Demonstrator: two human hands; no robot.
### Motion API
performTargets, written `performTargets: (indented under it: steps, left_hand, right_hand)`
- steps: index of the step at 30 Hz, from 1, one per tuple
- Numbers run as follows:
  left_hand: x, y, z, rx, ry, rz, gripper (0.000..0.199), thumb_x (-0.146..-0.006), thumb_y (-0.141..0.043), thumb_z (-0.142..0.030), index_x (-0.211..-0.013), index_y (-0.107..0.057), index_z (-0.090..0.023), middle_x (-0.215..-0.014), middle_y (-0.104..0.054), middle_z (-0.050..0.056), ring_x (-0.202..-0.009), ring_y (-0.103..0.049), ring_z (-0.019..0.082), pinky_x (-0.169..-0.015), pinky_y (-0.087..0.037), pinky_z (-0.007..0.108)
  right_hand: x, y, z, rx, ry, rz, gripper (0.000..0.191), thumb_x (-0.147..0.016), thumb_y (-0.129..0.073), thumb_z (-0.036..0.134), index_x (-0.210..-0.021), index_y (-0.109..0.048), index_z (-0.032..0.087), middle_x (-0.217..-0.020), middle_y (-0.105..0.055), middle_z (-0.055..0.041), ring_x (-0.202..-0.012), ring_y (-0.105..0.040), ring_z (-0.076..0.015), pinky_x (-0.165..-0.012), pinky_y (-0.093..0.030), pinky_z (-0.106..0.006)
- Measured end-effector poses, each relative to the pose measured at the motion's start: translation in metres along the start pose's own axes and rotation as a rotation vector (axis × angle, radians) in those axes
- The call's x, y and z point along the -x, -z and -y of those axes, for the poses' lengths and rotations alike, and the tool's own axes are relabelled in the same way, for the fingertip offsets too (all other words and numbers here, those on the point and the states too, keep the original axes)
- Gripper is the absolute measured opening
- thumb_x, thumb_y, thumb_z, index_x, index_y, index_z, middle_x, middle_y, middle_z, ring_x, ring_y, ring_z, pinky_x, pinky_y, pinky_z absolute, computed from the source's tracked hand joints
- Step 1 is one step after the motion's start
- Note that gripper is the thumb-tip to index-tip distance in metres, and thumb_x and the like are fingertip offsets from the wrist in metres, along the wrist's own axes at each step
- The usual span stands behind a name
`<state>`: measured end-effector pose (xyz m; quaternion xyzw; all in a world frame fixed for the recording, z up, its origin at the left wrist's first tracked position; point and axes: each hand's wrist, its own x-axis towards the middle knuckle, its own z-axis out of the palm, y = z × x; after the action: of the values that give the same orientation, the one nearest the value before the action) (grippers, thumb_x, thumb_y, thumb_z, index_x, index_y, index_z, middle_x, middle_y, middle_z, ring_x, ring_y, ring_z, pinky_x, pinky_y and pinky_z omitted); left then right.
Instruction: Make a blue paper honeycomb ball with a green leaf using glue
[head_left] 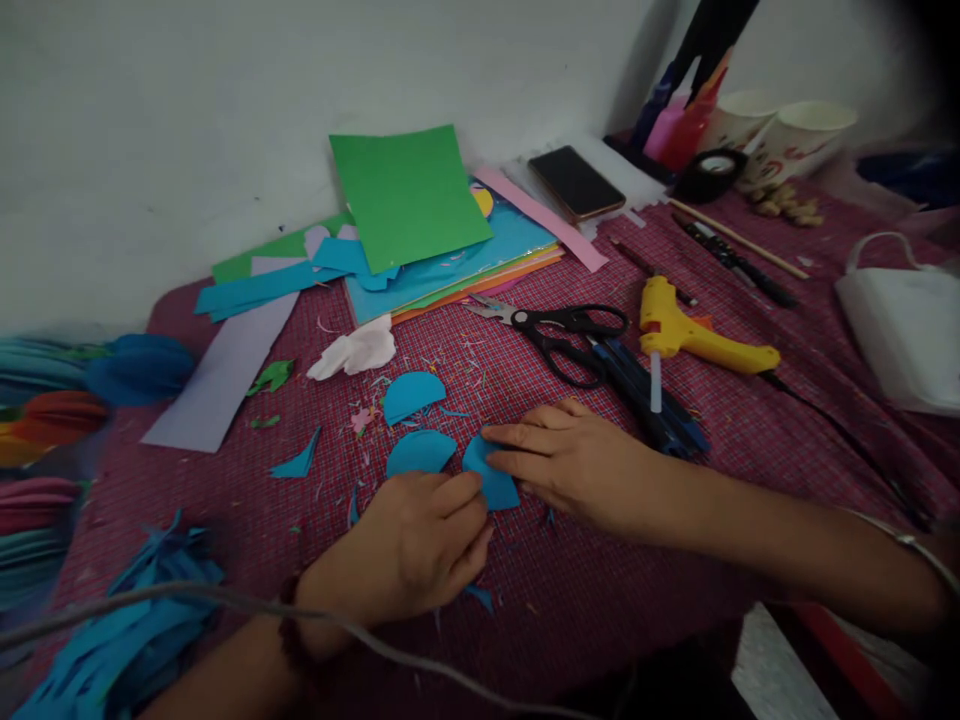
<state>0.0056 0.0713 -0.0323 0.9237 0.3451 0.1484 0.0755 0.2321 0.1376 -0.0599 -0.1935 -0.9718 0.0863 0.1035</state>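
On the checked red tablecloth lies a folded blue paper half-circle [499,487] between my two hands. The curled fingers of my left hand [420,535] are closed at the lower left edge of this paper; their tips are partly hidden. My right hand [566,455] rests with fingers stretched out over the paper's upper right part. Just above my left hand sits a second blue half-circle [420,452], partly covered by the hand. A third blue half-circle stack [414,395] lies a little farther back. Small blue offcuts [298,458] are scattered around.
Black-handled scissors [555,330], a blue tool [645,395] and a yellow glue gun [675,330] lie beyond my right hand. Stacked coloured paper [412,200] and a phone [576,182] are at the back. A grey cable [247,600] crosses in front of my left arm.
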Motion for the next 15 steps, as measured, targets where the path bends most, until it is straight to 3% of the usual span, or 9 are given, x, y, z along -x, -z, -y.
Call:
performTargets:
  steps: [2,5,7,10,15]
  left_hand:
    - [0.006,0.014,0.007,0.007,0.077,-0.043,0.013,-0.090,-0.050,-0.016,-0.088,-0.062,-0.017,-0.082,-0.068,0.002,-0.066,-0.063,0.014,-0.057,-0.050,0.026]
    - [0.018,0.034,0.022,-0.029,0.342,-0.208,0.009,-0.090,-0.054,-0.015,-0.092,-0.062,-0.018,-0.089,-0.066,0.002,-0.079,-0.065,0.013,-0.068,-0.052,0.023]
    - [0.024,0.038,0.029,-0.028,0.443,-0.221,0.008,-0.090,-0.055,-0.018,-0.094,-0.062,-0.020,-0.093,-0.066,0.002,-0.085,-0.066,0.013,-0.072,-0.052,0.023]
    - [0.026,0.031,0.028,-0.054,0.492,-0.066,0.011,-0.089,-0.057,-0.029,-0.095,-0.061,-0.020,-0.101,-0.065,0.004,-0.087,-0.067,0.017,-0.070,-0.054,0.027]
    - [0.014,0.018,0.013,-0.289,0.589,0.253,0.029,-0.086,-0.056,-0.043,-0.102,-0.058,-0.019,-0.109,-0.064,0.010,-0.074,-0.068,0.025,-0.049,-0.047,0.032]
  right_hand:
    - [-0.005,0.007,0.001,0.006,0.014,-0.005,0.028,-0.090,-0.057,0.021,-0.118,-0.060,0.023,-0.130,-0.061,-0.0032,-0.098,-0.055,-0.0243,-0.078,-0.040,-0.038]
    - [-0.013,0.021,0.004,-0.048,0.010,-0.027,0.018,-0.092,-0.053,0.016,-0.106,-0.065,0.018,-0.118,-0.065,-0.0076,-0.093,-0.056,-0.0219,-0.078,-0.041,-0.036]
    - [-0.018,0.027,0.007,-0.124,0.029,-0.056,0.019,-0.095,-0.048,0.015,-0.100,-0.066,0.015,-0.104,-0.066,-0.0092,-0.089,-0.055,-0.0202,-0.077,-0.041,-0.034]
    - [-0.021,0.022,0.013,-0.220,0.112,-0.043,0.020,-0.096,-0.046,0.015,-0.096,-0.066,0.014,-0.093,-0.065,-0.0067,-0.085,-0.053,-0.0190,-0.076,-0.040,-0.033]
    - [-0.018,0.003,0.015,-0.261,0.099,0.036,0.016,-0.096,-0.051,0.021,-0.102,-0.065,0.018,-0.097,-0.065,-0.0027,-0.090,-0.051,-0.0195,-0.082,-0.037,-0.036]
